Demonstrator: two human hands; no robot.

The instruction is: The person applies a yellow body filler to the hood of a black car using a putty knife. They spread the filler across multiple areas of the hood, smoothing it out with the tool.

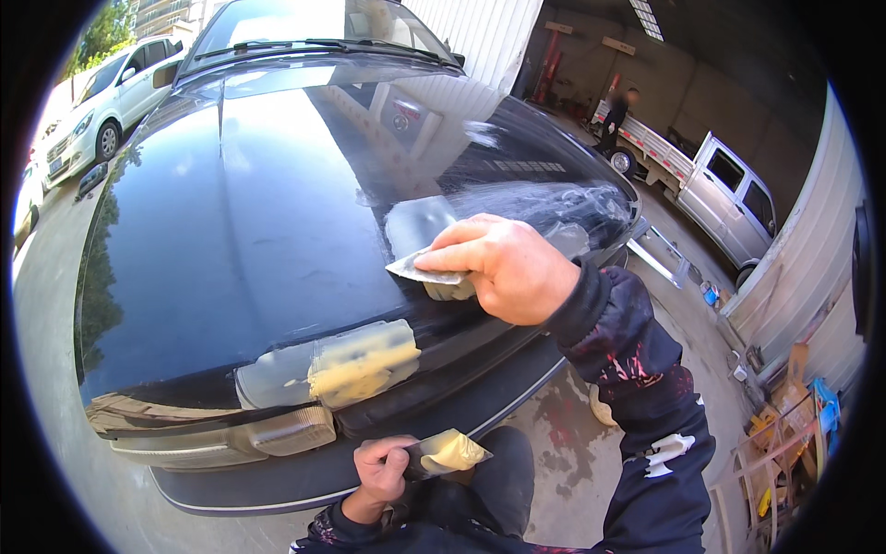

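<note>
In my right hand (521,268) is a thin, flat putty spreader (402,267), pinched between thumb and fingers. Its blade rests on or just over the black car hood (268,222), by a smooth greyish filler patch (420,220). More filler shows under the hand, which hides part of it. My left hand (381,469) grips a flat putty knife (425,459) low in front of me, a lump of yellow body filler (457,451) on its blade. On the hood's front edge, nearer me, lies another patch with thick yellow filler (365,367) over grey.
The car's headlight (291,431) and dark bumper (277,494) curve along my front. A metal stand (666,258) sits off the right corner. Clutter and a frame (780,443) lie at right. A person (616,120) stands by a silver truck (729,198); a white car (111,102) is parked left.
</note>
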